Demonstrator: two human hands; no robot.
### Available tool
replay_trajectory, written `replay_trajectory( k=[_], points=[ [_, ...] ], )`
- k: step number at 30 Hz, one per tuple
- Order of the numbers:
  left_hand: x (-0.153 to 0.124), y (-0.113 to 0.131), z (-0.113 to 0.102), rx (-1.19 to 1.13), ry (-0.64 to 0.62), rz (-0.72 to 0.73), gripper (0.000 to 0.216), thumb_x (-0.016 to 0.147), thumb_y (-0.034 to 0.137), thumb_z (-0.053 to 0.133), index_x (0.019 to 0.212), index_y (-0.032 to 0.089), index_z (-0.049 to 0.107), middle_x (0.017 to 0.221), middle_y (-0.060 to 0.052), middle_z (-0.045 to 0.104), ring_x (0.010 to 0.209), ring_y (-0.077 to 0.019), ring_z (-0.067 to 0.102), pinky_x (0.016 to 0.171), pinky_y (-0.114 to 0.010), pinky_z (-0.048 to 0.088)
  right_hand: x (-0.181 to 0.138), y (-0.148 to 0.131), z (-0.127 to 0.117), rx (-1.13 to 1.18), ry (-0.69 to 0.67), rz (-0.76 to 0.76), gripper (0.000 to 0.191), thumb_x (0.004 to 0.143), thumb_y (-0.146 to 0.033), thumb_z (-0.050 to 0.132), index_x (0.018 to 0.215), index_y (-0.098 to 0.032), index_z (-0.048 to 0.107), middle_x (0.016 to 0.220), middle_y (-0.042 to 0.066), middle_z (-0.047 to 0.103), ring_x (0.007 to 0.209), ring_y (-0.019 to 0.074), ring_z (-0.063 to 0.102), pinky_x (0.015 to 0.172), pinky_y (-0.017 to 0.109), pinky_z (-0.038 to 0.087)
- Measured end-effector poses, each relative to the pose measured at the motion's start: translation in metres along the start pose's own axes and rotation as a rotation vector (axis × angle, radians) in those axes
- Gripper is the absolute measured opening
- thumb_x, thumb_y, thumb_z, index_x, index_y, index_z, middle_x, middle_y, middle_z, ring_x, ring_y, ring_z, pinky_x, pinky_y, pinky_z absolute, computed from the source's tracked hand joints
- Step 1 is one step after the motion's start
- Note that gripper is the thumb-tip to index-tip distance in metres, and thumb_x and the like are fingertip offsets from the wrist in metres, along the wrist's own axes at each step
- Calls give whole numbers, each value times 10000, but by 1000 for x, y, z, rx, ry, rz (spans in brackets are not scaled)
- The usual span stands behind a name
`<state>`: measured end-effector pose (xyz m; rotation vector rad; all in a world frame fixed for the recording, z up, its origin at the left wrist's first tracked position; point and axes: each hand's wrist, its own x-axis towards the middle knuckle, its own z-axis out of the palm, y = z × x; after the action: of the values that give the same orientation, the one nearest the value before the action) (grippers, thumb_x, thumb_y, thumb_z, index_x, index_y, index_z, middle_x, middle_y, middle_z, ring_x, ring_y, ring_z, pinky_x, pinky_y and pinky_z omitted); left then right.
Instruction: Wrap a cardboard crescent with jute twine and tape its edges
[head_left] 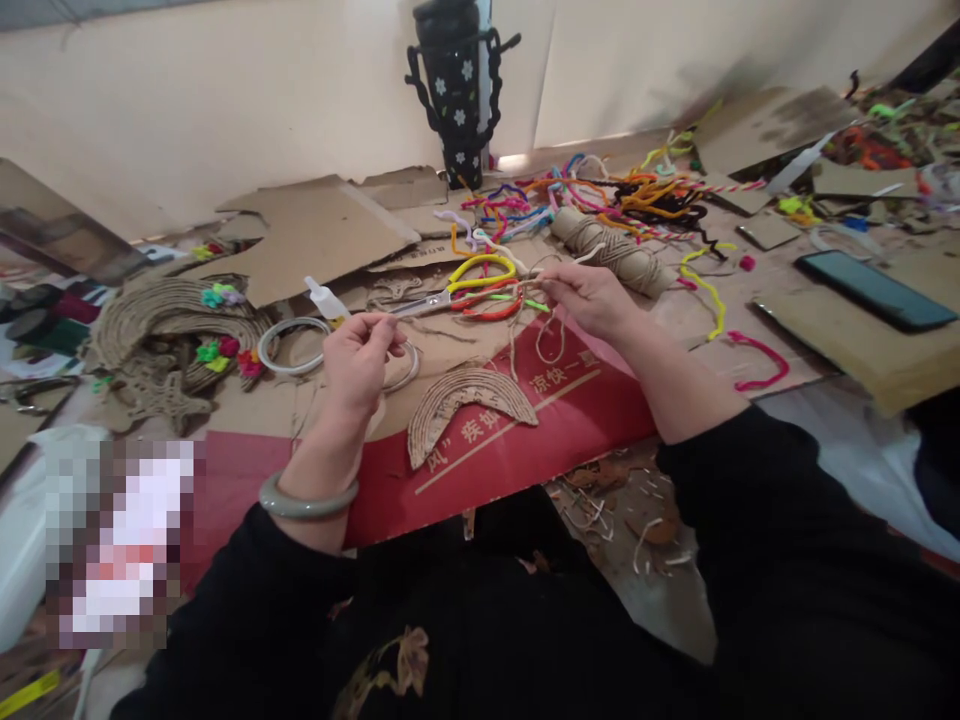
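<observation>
Pinching a thin strand of jute twine (480,297) between thumb and fingertips, the left hand (358,358) and the right hand (589,295) hold it stretched between them above a red cardboard sheet (525,440). Both hands have their fingers drawn together and clamped on the strand; a loose loop of the same twine hangs below the right fingers. A grey-green bangle (307,500) sits on the left wrist, and black sleeves cover both forearms.

Just beneath the stretched strand, nearer the body than the fingers, lies a twine-wrapped crescent piece (469,400) on the red sheet. Just beyond the left fingers lie white rings (289,345) and a small white glue bottle (324,297). Between the two hands, slightly past the fingertips, lie scissors (427,303) with yellow and red handles. Well to the left of the left fingers rests a larger twine-wrapped arch (165,320) with small bright flowers on it.

Just past the right fingers lies a spool of twine (611,250). Further off is a heap of coloured pipe cleaners (600,195), with torn cardboard sheets (315,235) off to the left. Well to the right of the right fingers a dark phone (874,288) lies flat. Farthest away, against the wall, stands a black bottle (457,90) with white flower marks.
</observation>
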<state>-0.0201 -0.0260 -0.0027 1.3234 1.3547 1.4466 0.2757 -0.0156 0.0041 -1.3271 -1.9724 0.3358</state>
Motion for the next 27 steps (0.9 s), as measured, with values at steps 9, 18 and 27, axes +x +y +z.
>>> replay_trajectory(
  k=[9, 18, 27],
  points=[
    [-2, 0, 0, 0, -71, -1, 252, 753, 355, 727, 611, 159, 654, 506, -8, 629, 417, -75, 520, 438, -191, 418, 15, 5, -1, 27, 136, 146, 250, 846, -368, 594, 760, -169, 718, 588, 4, 635, 540, 127, 522, 570, 266, 423],
    [3, 0, 0, -12, 26, -111, 335, 755, 419, 731, 584, 156, 614, 464, 8, 594, 371, -65, 480, 388, -182, 366, 41, 17, 16, -111, 40, 69, 365, 812, -218, 592, 1160, -178, 695, 1158, 94, 725, 1060, 261, 662, 934, 427, 499],
    [5, 1, 1, -79, 168, -25, 245, 825, 346, 661, 665, 172, 599, 529, 27, 611, 408, -51, 475, 421, -187, 361, 39, 34, 27, -320, 12, 124, 239, 808, -176, 582, 985, -192, 742, 964, 88, 765, 903, 274, 683, 819, 417, 513]
  ],
)
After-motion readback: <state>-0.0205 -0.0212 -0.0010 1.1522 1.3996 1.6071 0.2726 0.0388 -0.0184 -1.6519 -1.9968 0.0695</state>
